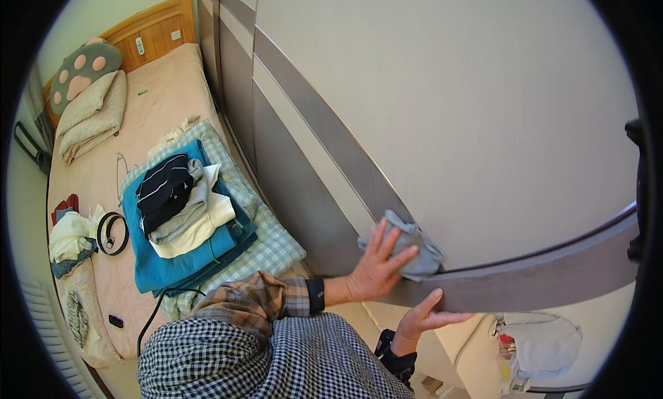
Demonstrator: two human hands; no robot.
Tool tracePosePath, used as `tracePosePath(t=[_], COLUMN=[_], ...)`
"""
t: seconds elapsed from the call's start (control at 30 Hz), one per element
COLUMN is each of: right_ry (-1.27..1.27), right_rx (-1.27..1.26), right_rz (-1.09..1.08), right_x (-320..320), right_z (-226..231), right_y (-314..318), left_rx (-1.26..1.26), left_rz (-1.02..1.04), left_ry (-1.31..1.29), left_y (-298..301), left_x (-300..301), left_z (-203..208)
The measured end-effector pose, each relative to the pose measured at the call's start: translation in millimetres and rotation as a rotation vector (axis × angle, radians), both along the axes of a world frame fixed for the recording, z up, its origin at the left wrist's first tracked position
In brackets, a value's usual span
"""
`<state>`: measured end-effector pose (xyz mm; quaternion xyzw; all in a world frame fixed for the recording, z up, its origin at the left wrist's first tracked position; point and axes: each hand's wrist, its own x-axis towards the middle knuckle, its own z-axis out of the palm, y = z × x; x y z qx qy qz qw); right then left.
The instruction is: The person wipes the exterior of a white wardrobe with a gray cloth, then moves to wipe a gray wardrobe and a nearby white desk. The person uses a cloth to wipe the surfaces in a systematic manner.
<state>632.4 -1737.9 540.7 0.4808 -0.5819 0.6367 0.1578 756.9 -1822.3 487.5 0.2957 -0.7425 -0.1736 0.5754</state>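
My left hand presses a crumpled grey-blue cloth against the wardrobe door, its fingers spread over the cloth's left side. The cloth sits low on the door, where a dark diagonal band meets the brown strip along the edge. My right hand is just below that strip, thumb up and fingers stretched out to the right. It holds nothing visible; whether its fingers touch the strip's underside I cannot tell. A plaid sleeve with a dark cuff covers my left forearm.
On the left stands a bed with a paw-print cushion, a folded quilt, a stack of folded clothes and a coiled black belt. A white cloth-like bundle lies at the lower right.
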Motion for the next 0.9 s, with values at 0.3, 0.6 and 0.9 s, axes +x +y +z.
tracePosePath(t=[0.3, 0.6, 0.9], right_ry=[-0.202, -0.164, -0.06], right_rx=[0.348, 0.464, 0.536], right_rz=[0.265, 0.36, 0.363], right_x=[-25, -35, -47], right_z=[-5, -8, -20], right_y=[49, 61, 84], left_rx=[0.836, 1.092, 0.043], left_rz=[0.527, 0.221, 0.035], left_ry=[0.743, 0.722, 0.218], left_y=[-170, -3, 44], left_x=[84, -42, -46], left_z=[-75, -71, 64])
